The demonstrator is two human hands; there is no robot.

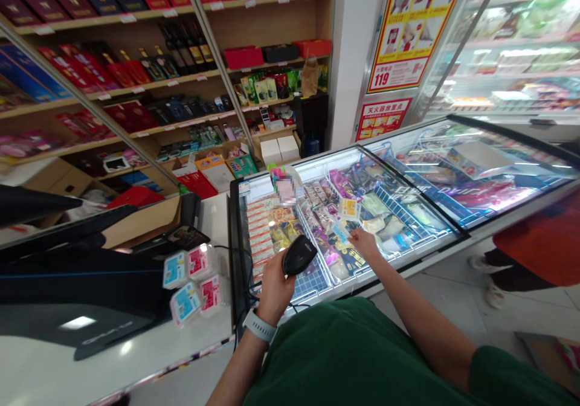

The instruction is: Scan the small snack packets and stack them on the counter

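My left hand (275,285), with a pale watch at the wrist, is wrapped round a black barcode scanner (299,256). The scanner is held over the left end of the glass-topped freezer (267,182), its cable trailing below. My right hand (364,244) pinches a small blue-and-white pack (341,233) at its edge, above the freezer glass. Just beyond it a yellow-and-white pack (348,208) lies on the glass. On the counter left of the freezer stand stacks of similar blue packs (185,302) and pink packs (209,292).
A dark checkout machine (90,285) occupies the white counter on the left. Shelves (272,1) of boxes and bottles line the back. A white carton (478,159) sits on the freezer's far right part. A person in orange (539,243) stands at the right.
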